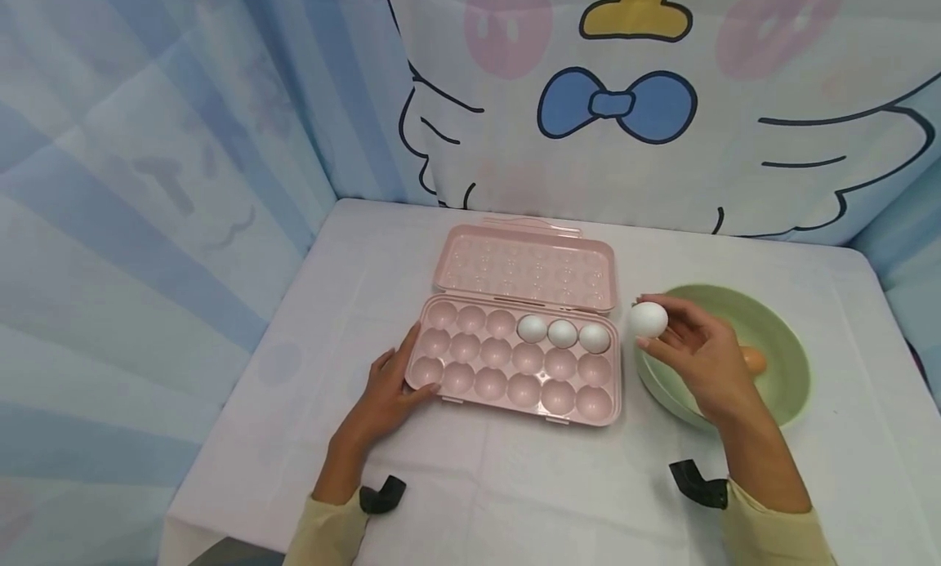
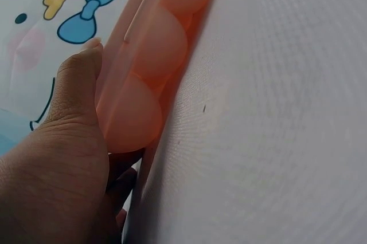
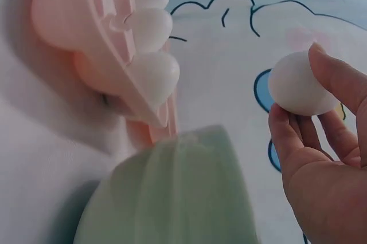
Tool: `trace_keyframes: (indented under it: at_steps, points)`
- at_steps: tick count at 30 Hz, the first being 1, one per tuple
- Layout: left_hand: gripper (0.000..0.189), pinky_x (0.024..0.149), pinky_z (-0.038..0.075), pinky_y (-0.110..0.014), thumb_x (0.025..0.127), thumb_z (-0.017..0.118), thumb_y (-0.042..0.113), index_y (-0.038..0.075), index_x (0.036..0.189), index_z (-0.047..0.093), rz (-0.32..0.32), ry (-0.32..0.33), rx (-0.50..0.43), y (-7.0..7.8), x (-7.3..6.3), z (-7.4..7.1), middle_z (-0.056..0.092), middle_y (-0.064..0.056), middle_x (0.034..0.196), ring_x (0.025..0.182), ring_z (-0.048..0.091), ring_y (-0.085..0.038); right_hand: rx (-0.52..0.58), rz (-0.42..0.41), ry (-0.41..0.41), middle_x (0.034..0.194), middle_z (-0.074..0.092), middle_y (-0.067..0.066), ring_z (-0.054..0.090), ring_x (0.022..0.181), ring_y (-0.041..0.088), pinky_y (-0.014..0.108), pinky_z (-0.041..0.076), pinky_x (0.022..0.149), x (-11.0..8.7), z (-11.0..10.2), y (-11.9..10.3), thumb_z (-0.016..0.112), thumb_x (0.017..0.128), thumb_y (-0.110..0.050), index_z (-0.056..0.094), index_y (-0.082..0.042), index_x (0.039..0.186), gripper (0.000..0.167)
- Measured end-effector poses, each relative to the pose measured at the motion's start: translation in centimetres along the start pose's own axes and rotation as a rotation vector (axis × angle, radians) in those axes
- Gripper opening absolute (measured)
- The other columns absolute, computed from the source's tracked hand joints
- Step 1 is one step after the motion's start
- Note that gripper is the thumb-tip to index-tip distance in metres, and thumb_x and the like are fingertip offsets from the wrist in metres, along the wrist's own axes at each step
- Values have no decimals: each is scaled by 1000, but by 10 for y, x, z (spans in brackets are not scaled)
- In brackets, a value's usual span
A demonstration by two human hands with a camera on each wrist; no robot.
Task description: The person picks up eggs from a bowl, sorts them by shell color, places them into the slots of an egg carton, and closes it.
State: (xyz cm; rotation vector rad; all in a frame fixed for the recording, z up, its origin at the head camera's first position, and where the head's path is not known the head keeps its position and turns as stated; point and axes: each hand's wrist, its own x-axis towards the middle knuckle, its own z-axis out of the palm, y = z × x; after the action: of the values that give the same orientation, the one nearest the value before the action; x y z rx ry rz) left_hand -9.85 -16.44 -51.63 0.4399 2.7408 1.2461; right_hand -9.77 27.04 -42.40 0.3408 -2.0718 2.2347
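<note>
A pink plastic egg box (image 1: pixel 614 390) lies on the table with its lid (image 1: pixel 525 265) folded back. Three white eggs (image 1: pixel 562 334) fill the right half of its far row; the other cups show bare. At the box's near left corner my left hand (image 1: pixel 384 396) grips the edge, thumb along the front and fingers at the side. My right hand (image 1: pixel 698 354) pinches a white egg (image 1: pixel 648 319) between thumb and fingertips, raised just right of the box. Below that hand stands a green bowl (image 1: pixel 797 370), where a brown egg (image 1: pixel 753 359) shows, partly hidden by the wrist.
A white cloth covers the table (image 1: pixel 470 492). Behind it hangs a printed curtain (image 1: pixel 617 182), and a blue striped curtain (image 1: pixel 147 247) runs along the left. The bowl's near wall (image 3: pixel 189 192) rises close beside the box in the right wrist view.
</note>
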Motion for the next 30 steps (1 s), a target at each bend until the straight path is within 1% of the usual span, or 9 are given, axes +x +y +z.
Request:
trace_keyframes:
  at_steps: [5,9,13,18,20,25,28,30]
  points:
    - [101,122,6,-47,95,73,43,25,169,6,5,-6,-6,1,0,0,27,-4,168,150,32,-24,-5,8,-21,135,61,13,59,125,18,25,48,102,9,15,-1,70,87,21,57,9,136,52]
    - [101,122,5,-46,95,73,44,27,168,5,-7,-4,-2,0,-1,0,27,-2,168,150,32,-22,-13,11,-4,132,62,13,60,120,20,25,50,99,17,29,1,73,86,18,59,7,134,51]
    - [101,122,5,-46,95,73,44,28,168,5,-10,-6,-4,-1,-1,0,27,-1,168,150,32,-22,-54,6,7,129,63,10,60,115,20,25,51,96,24,42,7,76,86,15,60,7,133,51]
    - [102,122,5,-45,95,75,44,29,168,6,-31,-7,-19,-1,-2,1,27,-2,168,150,32,-22,-115,10,-45,130,61,12,60,117,20,25,51,98,32,55,15,78,86,12,58,7,134,52]
    - [102,122,5,-45,95,74,45,30,168,6,-45,-15,-22,-1,-2,1,27,-2,168,151,31,-23,-122,12,-62,131,61,14,60,117,20,26,51,98,35,60,19,78,86,12,58,7,134,52]
    - [101,122,6,-47,95,74,44,28,168,7,-26,1,-6,0,-1,-1,28,-5,168,150,32,-26,-106,9,-89,132,59,18,61,117,21,28,51,99,51,76,27,78,85,12,57,7,137,56]
    - [101,122,7,-46,95,74,43,27,168,7,-14,7,-3,0,-1,-3,28,-6,167,150,33,-26,-106,41,-112,131,60,19,62,117,23,30,52,99,61,87,34,79,86,10,58,5,138,57]
    - [102,122,6,-45,95,74,44,27,168,6,-23,-8,-2,0,-2,-2,27,-5,168,150,32,-25,-135,80,-131,129,62,19,63,116,25,31,52,98,65,93,38,81,85,9,61,4,136,55]
